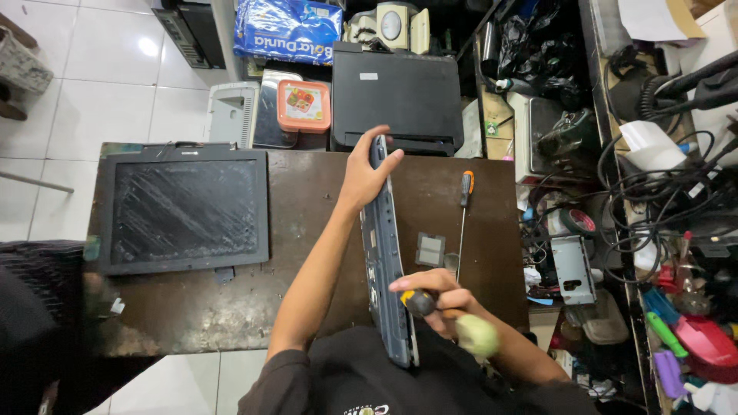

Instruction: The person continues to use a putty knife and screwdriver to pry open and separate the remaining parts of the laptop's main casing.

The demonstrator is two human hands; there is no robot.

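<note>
Nearest, right hand [442,301] clenched around a black-and-yellow screwdriver handle [421,303], tip pressed against the edge of a grey laptop base [387,253], probably to work a screw or seam there. Laptop base stood on its long edge across the brown worktable [307,200], likely for access to that edge. Left hand [367,174] grasping its far end, thumb over the top, apparently for steadiness. Just right, a small grey square part [430,250] and an orange-handled screwdriver [463,211] lying flat within reach. To the left, a detached dark laptop screen panel [184,209], face up. Beyond the table edge, a black printer [396,96], an orange lidded box [304,105], and farthest, a blue plastic-wrapped pack [288,29] with white lettering.
</note>
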